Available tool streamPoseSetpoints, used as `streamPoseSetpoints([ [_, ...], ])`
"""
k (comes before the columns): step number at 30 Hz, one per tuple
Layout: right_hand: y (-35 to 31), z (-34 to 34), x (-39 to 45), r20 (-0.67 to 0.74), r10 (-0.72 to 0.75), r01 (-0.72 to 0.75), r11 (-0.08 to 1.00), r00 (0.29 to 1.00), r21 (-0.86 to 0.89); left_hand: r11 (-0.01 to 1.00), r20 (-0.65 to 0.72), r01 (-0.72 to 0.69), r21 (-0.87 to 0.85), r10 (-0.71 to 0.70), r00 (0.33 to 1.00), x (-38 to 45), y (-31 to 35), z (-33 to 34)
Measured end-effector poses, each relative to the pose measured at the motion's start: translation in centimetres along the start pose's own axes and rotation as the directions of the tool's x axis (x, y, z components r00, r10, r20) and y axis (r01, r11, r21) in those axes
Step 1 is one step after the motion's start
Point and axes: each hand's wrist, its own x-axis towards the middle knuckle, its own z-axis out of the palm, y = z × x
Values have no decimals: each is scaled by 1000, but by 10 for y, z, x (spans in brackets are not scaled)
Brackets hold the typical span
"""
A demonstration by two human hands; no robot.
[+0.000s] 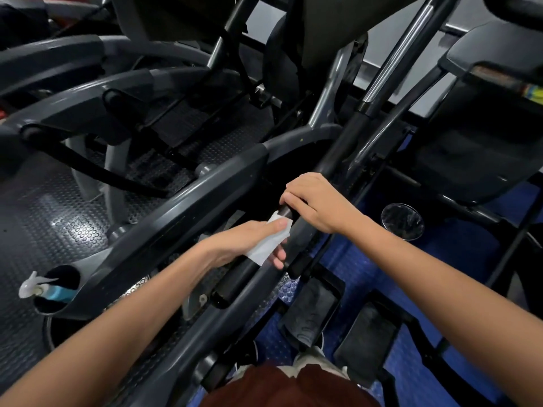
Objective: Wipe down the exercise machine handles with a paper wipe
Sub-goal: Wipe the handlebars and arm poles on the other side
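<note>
A black padded handle [235, 282] of an elliptical machine runs diagonally through the middle of the view. My left hand [249, 240] is wrapped around it with a white paper wipe [269, 245] pressed between fingers and grip. Just above, my right hand [313, 201] closes over the same bar, which continues up as a long black and chrome arm [379, 92]. The wipe covers only a short stretch of the handle.
A spray bottle [44, 290] with blue liquid stands in the cup holder [69, 277] at the lower left. Foot pedals [311, 309] lie below. A second cup holder [402, 221] sits right. More machines crowd the left and right sides over studded rubber floor [58, 218].
</note>
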Motion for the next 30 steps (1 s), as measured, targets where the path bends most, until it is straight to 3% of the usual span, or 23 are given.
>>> streamPoseSetpoints([
  [6, 1, 4, 0, -3, 23, -23, 999, 1000, -27, 995, 97, 99, 0, -99, 990, -55, -39, -2],
  [8, 0, 6, -2, -13, 23, -24, 999, 1000, -44, 996, 74, 90, 18, -91, 993, -69, -51, -3],
  [10, 1, 5, -1, 10, 17, -16, 997, 1000, -79, 985, -2, 39, 167, -40, 999, -77, -56, -1],
  [12, 4, 1, 3, 57, -2, 10, 990, 998, -144, 871, -93, 4, 491, 49, 994, -77, -56, 0],
  [14, 11, -4, 9, 85, -26, 46, 971, 996, -235, 717, -183, 51, 695, 108, 977, -73, -53, 1],
  [17, 21, -8, 19, 95, -31, 63, 936, 995, -345, 601, -279, 133, 788, 155, 948, -54, -41, 12],
  [19, 23, -7, 25, 108, 10, 32, 926, 994, -376, 600, -336, 145, 787, 220, 916, -38, -30, 22],
  [22, 22, -4, 31, 121, 74, -20, 918, 990, -396, 715, -369, 90, 694, 246, 896, -15, -17, 21],
  [23, 21, -3, 32, 122, 81, -26, 916, 989, -401, 799, -330, 36, 600, 206, 921, -8, -12, 17],
  [25, 19, -1, 32, 128, 92, -32, 912, 987, -409, 968, -169, -46, 248, 90, 981, 2, -3, 8],
  [27, 15, 0, 30, 121, 96, -42, 919, 988, -391, 997, -21, -11, -75, 10, 1000, 4, 3, 3],
  [30, 6, 4, 22, 80, 74, -42, 938, 994, -345, 960, 63, 43, -275, -26, 998, -3, -3, 2],
])
